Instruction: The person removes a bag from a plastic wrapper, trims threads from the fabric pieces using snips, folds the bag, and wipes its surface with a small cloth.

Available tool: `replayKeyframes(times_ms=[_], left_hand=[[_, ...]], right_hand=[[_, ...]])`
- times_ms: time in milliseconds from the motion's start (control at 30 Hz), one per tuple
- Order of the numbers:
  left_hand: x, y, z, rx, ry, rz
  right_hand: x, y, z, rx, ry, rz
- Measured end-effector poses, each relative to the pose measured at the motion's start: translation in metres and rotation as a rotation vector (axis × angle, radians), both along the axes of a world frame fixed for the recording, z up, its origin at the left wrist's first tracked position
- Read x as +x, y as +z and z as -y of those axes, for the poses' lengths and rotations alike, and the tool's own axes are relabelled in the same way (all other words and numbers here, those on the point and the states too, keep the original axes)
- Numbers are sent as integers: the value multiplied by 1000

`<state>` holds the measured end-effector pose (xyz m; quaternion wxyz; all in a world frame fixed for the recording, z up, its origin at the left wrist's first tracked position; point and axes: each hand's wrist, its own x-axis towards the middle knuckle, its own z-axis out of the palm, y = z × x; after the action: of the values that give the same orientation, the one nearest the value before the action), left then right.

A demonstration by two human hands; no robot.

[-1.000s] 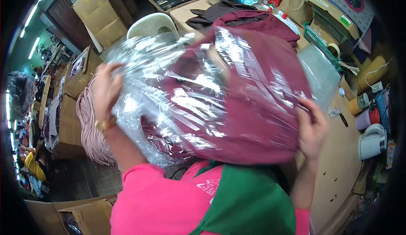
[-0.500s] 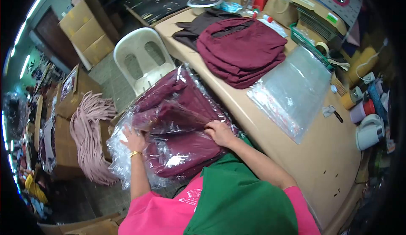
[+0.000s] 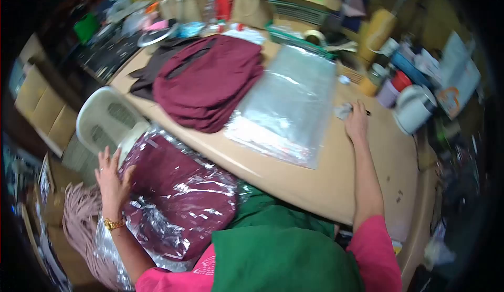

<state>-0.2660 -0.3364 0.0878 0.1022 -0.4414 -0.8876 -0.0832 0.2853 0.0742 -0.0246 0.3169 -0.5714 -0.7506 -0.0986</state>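
My left hand (image 3: 113, 179), with a gold watch at the wrist, is spread open over the left side of a clear plastic bag (image 3: 181, 246) packed with folded maroon fabric (image 3: 181, 189). The bag rests beside the table, against my green apron (image 3: 278, 255). My right hand (image 3: 357, 122) reaches across the table, its fingers closed down on a small black object (image 3: 368, 113), mostly hidden under them. A small crumpled grey piece (image 3: 344, 111) lies just left of those fingers. A flat stack of clear plastic bags (image 3: 289, 105) lies left of my right arm.
Maroon cloth items (image 3: 210, 82) are piled on the tan table (image 3: 336, 187). A white chair (image 3: 105, 111) stands at left, with pink fabric strips (image 3: 84, 221) nearer me. A white kettle (image 3: 415, 109), cups and a green basket (image 3: 299, 42) line the table's back and right side.
My right hand has left the bagged fabric and moved right onto the small black object. My left hand has lifted, fingers spread. The view has turned to the right.
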Motion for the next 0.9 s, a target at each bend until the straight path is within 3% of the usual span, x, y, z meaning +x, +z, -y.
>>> replayKeyframes(times_ms=[67,133,233,300,333,433,500,567,633,700,733,800,833,900], left_hand=[[31,3,-59,10,-301,63],[72,-2,-111,-20,-501,81],[129,-9,-151,-101,-787,117],[140,-18,-149,-160,-771,105],[135,-24,-140,-163,-611,60],[100,-46,-96,-201,-54,-3],[58,-84,-44,-55,309,-106],[24,-119,18,-12,544,-104],[6,-142,68,21,593,-132],[4,-145,88,26,627,-79],[5,-144,88,10,638,-77],[4,-143,83,-4,648,-69],[3,-143,81,3,652,-61],[-2,-143,75,-9,695,-17]], right_hand=[[42,-5,-12,21,-156,81],[43,-6,-6,-151,-164,73],[40,17,7,-193,-211,187],[64,12,1,-200,-227,193],[72,0,-5,-216,-218,198],[110,-42,-24,-61,-156,-378],[117,-38,-27,-204,-402,-318],[108,-33,-25,-61,-377,-450],[80,-24,-17,-37,-51,-688],[9,5,17,-209,332,-585],[-59,48,70,-321,507,-496],[-159,58,150,-513,900,-577],[-201,69,193,-682,1064,-543],[-256,68,242,-980,1454,-227]])
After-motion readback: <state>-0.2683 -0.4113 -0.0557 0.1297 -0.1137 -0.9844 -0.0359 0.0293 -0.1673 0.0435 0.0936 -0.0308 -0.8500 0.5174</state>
